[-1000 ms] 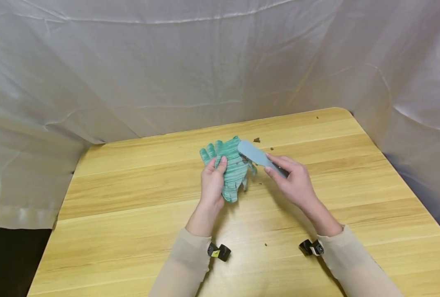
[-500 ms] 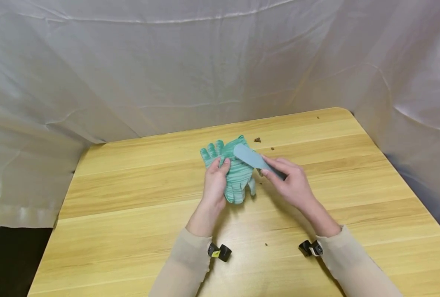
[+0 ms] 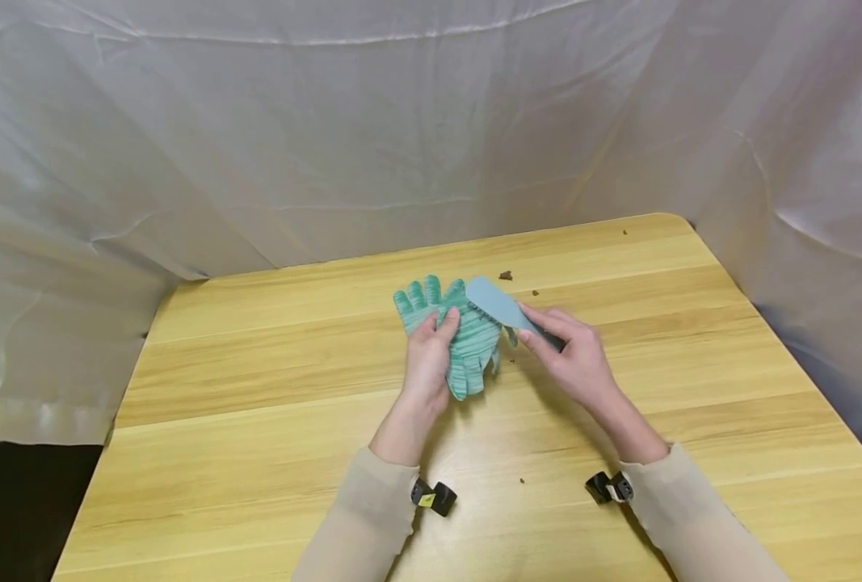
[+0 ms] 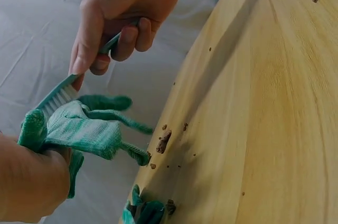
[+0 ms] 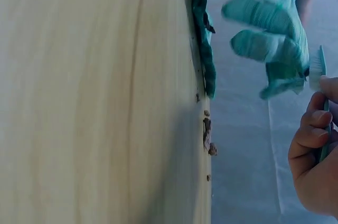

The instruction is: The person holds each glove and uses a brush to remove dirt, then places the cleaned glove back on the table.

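My left hand grips a green-and-white striped knitted glove above the table, its thumb across the fabric. In my right hand is a light blue brush, held by its handle. The white bristles face the glove and meet its surface in the left wrist view. The held glove's loose fingers dangle toward the table. Beneath it, a second green glove lies on the tabletop, partly hidden by the held one in the head view.
Brown clumps and smaller crumbs are scattered over the wooden table. Pale grey curtains hang behind the table and at both sides. A black camera sits at each wrist.
The brush slid left over the glove, then back right. My left hand has shifted slightly right, and the held glove has turned, with its fingers hanging differently.
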A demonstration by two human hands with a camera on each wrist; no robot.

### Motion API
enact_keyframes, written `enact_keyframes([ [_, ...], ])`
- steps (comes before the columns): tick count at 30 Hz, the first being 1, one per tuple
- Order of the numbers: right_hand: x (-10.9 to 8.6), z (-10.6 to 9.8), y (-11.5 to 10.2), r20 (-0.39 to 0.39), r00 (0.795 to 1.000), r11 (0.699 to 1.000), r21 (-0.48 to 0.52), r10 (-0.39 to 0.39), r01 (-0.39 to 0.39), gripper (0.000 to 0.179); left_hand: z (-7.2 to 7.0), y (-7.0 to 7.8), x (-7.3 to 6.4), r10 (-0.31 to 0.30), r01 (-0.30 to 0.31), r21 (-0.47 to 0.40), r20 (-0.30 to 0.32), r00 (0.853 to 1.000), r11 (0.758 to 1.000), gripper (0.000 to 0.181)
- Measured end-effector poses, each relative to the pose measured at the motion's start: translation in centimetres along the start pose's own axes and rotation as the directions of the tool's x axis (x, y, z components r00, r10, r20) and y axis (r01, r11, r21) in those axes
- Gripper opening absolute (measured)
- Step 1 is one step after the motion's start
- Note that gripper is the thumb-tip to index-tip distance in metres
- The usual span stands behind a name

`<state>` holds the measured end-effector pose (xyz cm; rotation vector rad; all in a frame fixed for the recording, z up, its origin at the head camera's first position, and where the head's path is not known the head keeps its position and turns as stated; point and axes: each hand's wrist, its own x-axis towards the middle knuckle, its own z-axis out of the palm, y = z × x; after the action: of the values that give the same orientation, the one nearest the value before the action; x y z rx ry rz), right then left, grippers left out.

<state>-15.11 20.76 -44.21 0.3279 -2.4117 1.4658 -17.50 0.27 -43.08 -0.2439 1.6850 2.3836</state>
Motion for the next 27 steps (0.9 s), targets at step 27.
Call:
enact_keyframes([
  [27, -0.08, -0.18, -0.66, -0.021, 0.999, 0.999, 0.025, -0.039, 0.039, 0.039, -0.27, 0.18, -0.02, 0.005, -0.004, -0.010, 0.040, 0.999, 1.000, 0.035],
])
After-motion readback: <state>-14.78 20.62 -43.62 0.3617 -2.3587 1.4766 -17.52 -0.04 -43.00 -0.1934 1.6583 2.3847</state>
